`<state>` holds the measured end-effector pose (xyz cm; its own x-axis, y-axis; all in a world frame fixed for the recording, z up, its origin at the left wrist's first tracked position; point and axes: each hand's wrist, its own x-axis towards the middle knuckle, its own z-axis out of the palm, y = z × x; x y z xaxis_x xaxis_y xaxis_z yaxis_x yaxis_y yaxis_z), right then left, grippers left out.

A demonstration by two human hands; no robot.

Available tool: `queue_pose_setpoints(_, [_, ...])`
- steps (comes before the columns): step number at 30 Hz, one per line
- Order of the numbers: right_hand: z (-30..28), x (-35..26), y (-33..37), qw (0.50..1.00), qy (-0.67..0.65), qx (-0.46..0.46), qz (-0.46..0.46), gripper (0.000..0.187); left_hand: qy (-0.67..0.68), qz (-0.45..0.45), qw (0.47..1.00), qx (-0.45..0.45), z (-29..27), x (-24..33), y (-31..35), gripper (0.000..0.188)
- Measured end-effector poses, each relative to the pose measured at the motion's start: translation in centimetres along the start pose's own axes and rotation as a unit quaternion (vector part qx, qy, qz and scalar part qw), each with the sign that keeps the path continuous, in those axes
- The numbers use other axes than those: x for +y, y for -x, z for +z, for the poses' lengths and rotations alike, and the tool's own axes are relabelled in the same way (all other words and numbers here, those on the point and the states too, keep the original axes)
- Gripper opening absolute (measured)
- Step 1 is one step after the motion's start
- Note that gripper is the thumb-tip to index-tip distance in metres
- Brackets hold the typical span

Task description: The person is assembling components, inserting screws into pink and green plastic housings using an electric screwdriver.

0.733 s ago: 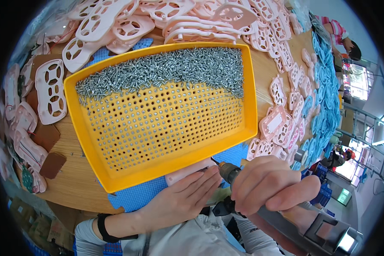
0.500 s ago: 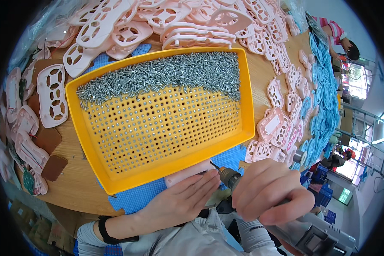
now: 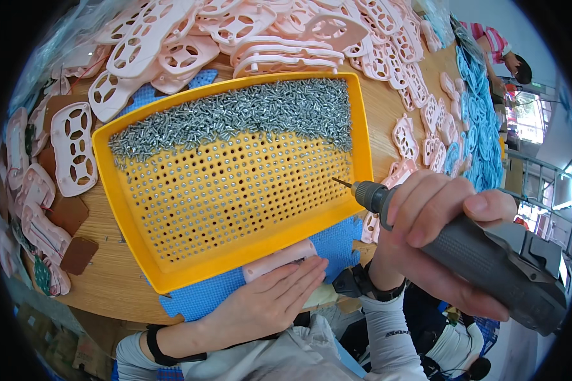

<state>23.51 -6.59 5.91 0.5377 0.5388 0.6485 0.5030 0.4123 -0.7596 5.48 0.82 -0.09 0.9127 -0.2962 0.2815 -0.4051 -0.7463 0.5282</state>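
My right hand point(image 3: 422, 213) is wrapped round a dark grey electric screwdriver point(image 3: 489, 263). Its thin bit points left, over the lower right part of a yellow tray point(image 3: 363, 146). A heap of small silver screws point(image 3: 235, 114) fills the tray's far side, and many more stand head up in its rows of holes. Along the tray's near edge lies a pink plastic part point(image 3: 278, 259) on a blue foam mat point(image 3: 200, 301). My left hand point(image 3: 267, 298) rests flat against that part, fingers stretched out and covering some of it. Whether a screw sits on the bit is too small to tell.
Pink plastic frames point(image 3: 248, 25) are piled behind the tray, with more to the right. Blue parts point(image 3: 480, 127) are heaped along the far right edge. At left lie pink shells point(image 3: 41, 228) and brown pieces point(image 3: 79, 255). Another person point(image 3: 499, 51) is at the far right.
My right hand has lifted the screwdriver up and away from the pink part, bringing the bit over the tray. The left hand has stayed on the part.
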Motion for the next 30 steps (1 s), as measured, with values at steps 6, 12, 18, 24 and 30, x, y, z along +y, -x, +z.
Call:
queue_pose_setpoints(6, [0.1, 0.4, -0.6, 0.997, -0.063, -0.018, 0.041, 0.086, 0.01, -0.005, 1.0, 0.009, -0.1, 0.0, 0.0, 0.037])
queue_pose_setpoints(12, [-0.1, 0.2, -0.5, 0.996, -0.046, -0.036, 0.062, 0.088, 0.011, -0.007, 1.0, 0.011, -0.2, 0.1, -0.1, 0.037])
queue_pose_setpoints(18, [-0.1, -1.3, -0.4, 0.993, -0.055, -0.062, 0.082, 0.084, 0.012, -0.015, 1.0, 0.006, -0.2, 0.1, 0.3, 0.038])
queue_pose_setpoints(24, [3.0, -4.8, 0.0, 0.986, -0.168, 0.007, -0.01, 0.039, -0.008, -0.003, 1.0, -0.02, 0.5, 0.4, 0.8, 0.046])
queue_pose_setpoints(30, [4.2, -4.4, -0.6, 0.908, -0.261, -0.306, 0.118, 0.012, 0.069, -0.033, 0.997, 0.009, 0.7, 0.6, 0.6, 0.045])
